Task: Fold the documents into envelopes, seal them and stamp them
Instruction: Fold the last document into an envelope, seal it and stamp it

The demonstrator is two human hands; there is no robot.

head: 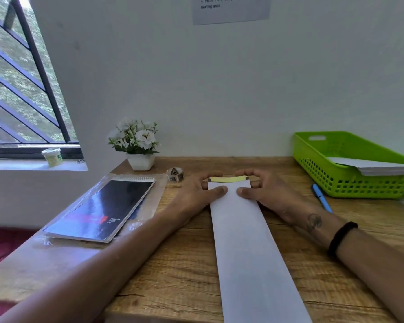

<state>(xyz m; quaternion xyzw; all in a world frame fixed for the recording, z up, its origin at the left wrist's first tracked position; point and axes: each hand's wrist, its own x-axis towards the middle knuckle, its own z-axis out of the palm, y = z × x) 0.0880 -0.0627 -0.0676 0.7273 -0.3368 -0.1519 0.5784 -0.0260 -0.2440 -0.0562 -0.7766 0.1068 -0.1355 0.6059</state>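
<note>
Folded white paper (243,241) runs up the counter (184,264), both hands (198,190) (261,190) pinching its far end against a yellow envelope (228,179).

The paper notice (231,9) on the wall reads "4 Place the envelope in the pending mailing area", its top line partly cut off. The black notepad (100,209) carries small white print, "PREMIUM", the rest too small to read.
</note>
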